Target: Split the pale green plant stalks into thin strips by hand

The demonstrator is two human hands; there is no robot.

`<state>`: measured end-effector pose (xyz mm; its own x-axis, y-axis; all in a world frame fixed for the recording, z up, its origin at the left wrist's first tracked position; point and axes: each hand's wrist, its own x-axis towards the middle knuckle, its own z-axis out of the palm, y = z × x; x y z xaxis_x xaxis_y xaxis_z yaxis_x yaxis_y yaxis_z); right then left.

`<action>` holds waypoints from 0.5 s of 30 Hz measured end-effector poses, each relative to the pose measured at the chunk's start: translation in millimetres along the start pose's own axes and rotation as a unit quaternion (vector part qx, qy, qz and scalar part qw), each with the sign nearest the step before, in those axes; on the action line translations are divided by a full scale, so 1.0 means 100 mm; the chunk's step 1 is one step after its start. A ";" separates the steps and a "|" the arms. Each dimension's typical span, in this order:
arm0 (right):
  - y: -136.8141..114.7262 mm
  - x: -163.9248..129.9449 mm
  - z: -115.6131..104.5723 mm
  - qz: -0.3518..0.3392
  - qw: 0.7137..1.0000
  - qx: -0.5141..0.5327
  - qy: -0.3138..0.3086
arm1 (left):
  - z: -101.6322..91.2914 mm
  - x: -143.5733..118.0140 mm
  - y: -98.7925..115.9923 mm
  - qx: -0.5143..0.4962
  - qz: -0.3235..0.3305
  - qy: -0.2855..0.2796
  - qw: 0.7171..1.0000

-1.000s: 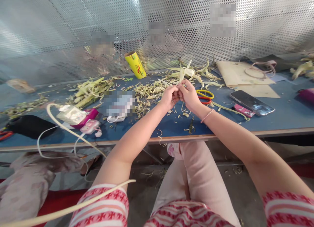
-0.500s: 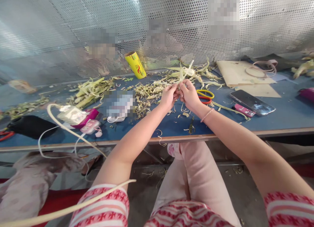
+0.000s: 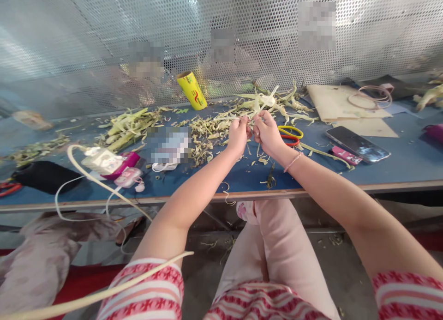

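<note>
- Nearest, a pale cane [image 3: 104, 290] crosses in front of the left sleeve, its tip inside the left arm's room; elbows have little slack on that side.
- The front edge [image 3: 256, 196] of the blue surface [image 3: 247, 177] passes under both forearms. Between them lies a fairly open patch, with a dark leaf scrap [image 3: 271, 176] and a few curls of fibre.
- Beyond it, the left hand [image 3: 238, 133] is pinched narrow, apparently on a thin end of the pale strips [image 3: 256, 105]. The right hand [image 3: 266, 129] is pinched too, fingers curled round the base of those strips, which stick up above the knuckles.
- Just changed: the fingertips, bunched together a second ago, now stand slightly apart with a small gap between. This looks like strands being parted or drawn tight rather than gathered.
- Scissors [image 3: 291, 131], yellow and red at the handles, sit just beside the right wrist, limiting a sideways swing; the phone [image 3: 358, 144] is farther right.
- Behind the hands, a husk heap [image 3: 204, 128] and the perforated sheet [image 3: 242, 10] close off forward reach; the yellow tube [image 3: 192, 91] leans near that sheet.
</note>
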<state>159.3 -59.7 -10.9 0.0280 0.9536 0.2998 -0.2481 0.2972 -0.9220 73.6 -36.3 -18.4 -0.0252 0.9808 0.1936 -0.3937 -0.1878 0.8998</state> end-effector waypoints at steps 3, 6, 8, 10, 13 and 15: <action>0.01 0.00 0.00 -0.001 1.000 0.001 0.002 | 0.01 -0.01 0.02 -0.010 -0.008 0.008 1.000; 0.04 0.02 -0.02 -0.003 1.000 -0.004 0.000 | 0.00 -0.02 0.03 -0.009 -0.014 0.007 1.000; 0.06 0.04 -0.04 -0.010 1.000 -0.012 -0.007 | -0.01 -0.02 0.03 0.012 -0.008 0.000 1.000; 0.07 0.05 -0.05 -0.017 1.000 -0.019 -0.012 | -0.02 -0.02 0.03 0.036 0.002 -0.010 0.999; 0.06 0.05 -0.06 -0.018 1.000 -0.022 -0.010 | -0.01 -0.03 0.03 0.047 -0.001 -0.030 0.998; 0.06 0.05 -0.06 -0.014 1.000 -0.019 -0.004 | 0.00 -0.04 0.04 0.044 -0.013 -0.040 0.998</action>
<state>163.7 -53.1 -16.1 0.0271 0.9444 0.3277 -0.2108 0.3258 -0.9216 71.8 -41.2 -15.3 0.0600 0.9786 0.1968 -0.3115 -0.1690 0.9351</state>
